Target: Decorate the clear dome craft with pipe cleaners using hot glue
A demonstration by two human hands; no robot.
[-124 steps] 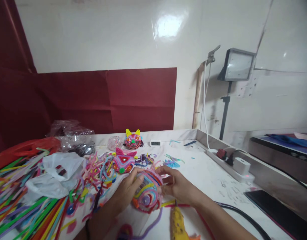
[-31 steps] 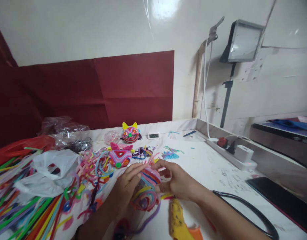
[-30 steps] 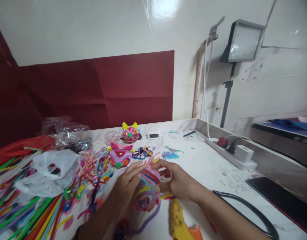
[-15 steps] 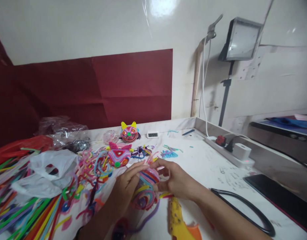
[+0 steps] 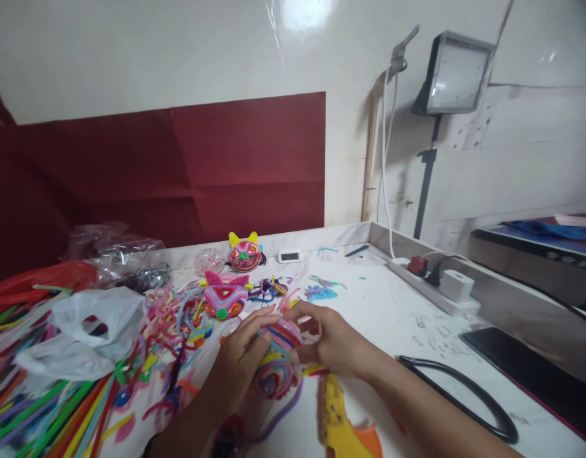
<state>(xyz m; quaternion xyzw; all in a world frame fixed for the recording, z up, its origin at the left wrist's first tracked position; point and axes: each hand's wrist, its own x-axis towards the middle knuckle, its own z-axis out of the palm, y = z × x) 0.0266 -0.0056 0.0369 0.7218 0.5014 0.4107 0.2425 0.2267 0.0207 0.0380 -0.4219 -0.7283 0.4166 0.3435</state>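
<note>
A round craft piece covered with striped pipe cleaners is between my hands, low in the middle of the head view. My left hand wraps around its left side, fingers over the top. From the right, my right hand grips its upper right edge with bent fingers and thumb. The exact fingertip contact is partly hidden. A purple pipe cleaner curves out below the piece. Beside my right forearm lies a yellow glue gun with an orange trigger.
Two cat-faced pipe-cleaner crafts, a pink-eared one and a yellow-eared one, stand behind. Loose pipe cleaners and a white plastic bag fill the left. At right are a power strip, black phone and black curved handle.
The whole view has shifted slightly, so everything appears a little further left. Both hands keep nearly the same hold on the striped craft piece.
</note>
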